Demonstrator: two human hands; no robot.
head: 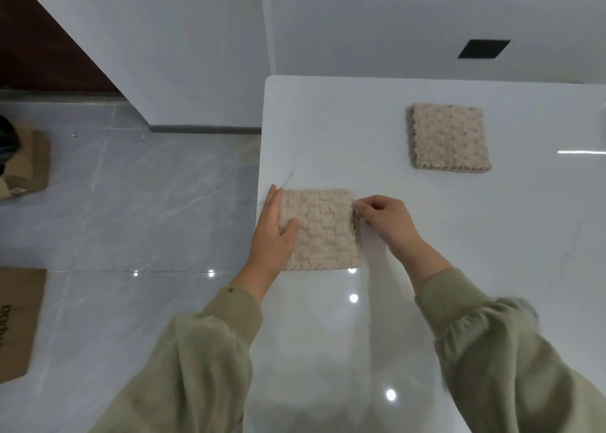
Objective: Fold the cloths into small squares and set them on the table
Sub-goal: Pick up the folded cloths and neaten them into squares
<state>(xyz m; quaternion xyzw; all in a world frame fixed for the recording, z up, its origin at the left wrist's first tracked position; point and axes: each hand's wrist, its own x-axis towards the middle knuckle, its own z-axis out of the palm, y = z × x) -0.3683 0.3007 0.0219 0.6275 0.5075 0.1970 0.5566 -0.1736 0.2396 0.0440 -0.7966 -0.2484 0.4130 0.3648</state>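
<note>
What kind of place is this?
Probably a room in a home, though I can't be sure: a shiny white table, a grey tiled floor and cardboard boxes on the floor.

Bare table (459, 268) right; folded cloth (449, 137) blocks far side.
</note>
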